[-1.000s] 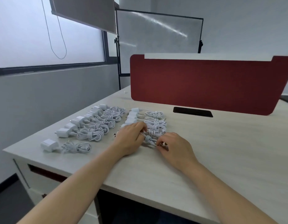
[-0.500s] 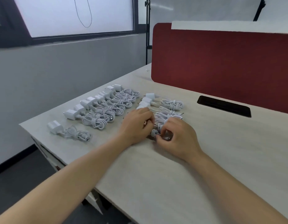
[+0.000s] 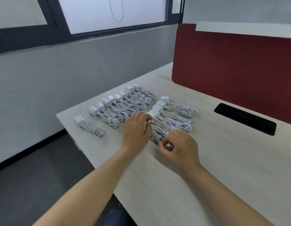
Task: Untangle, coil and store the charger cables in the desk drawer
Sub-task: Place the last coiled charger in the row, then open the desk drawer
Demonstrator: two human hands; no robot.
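Desk [image 3: 223,160]: pale wood-grain laminate. White chargers, round cords in knotted coils: single charger [image 3: 79,121] apart at corner; long row [image 3: 123,105] about nine (far end crowded); second row [image 3: 185,110] three coils. Left hand [image 3: 135,130] fingers curled on plug [image 3: 152,115]; right hand [image 3: 179,146] pinches end of nearest coil [image 3: 157,135].

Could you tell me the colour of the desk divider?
The desk divider is dark red; head view.

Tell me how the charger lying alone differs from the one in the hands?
The lone charger lies apart from the rows; the held charger sits in the right row. The lone charger is untouched; the held charger has the left hand at its plug and the right hand pinching its tip. Both are white, cables bundled.
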